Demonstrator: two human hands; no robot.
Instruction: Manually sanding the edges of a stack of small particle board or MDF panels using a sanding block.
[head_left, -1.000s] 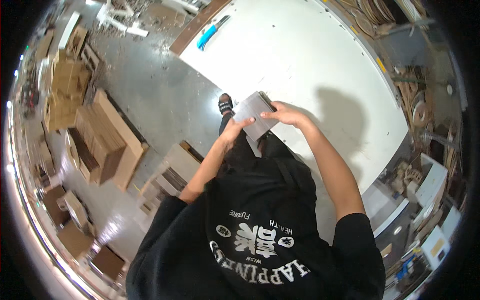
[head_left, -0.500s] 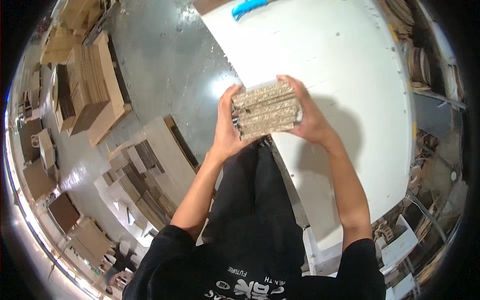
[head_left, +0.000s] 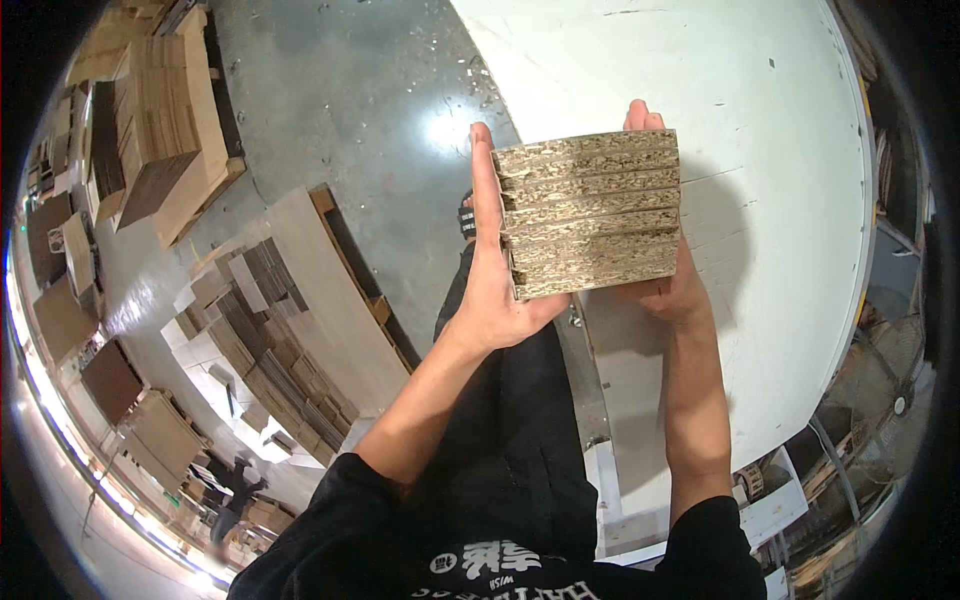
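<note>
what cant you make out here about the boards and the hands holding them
- Head view: the broad faces of the boards; only their edges face the camera.
- Right hand: mostly behind the boards, so its grip is hidden; one fingertip shows on top.
- Whether the boards touch the table: the stack hides what is beneath it.
- Left hand: its palm is pressed against the stack.

Both bare forearms rise from the lower edge, out of black sleeves, and reach forward side by side. The left hand stands flat and upright, palm facing right, fingers straight and together, pointing far. The right hand mirrors it, palm facing left, mostly hidden; only its fingertips and heel show. The palms press inward toward each other, wrists level, elbows bent near the body.
</note>
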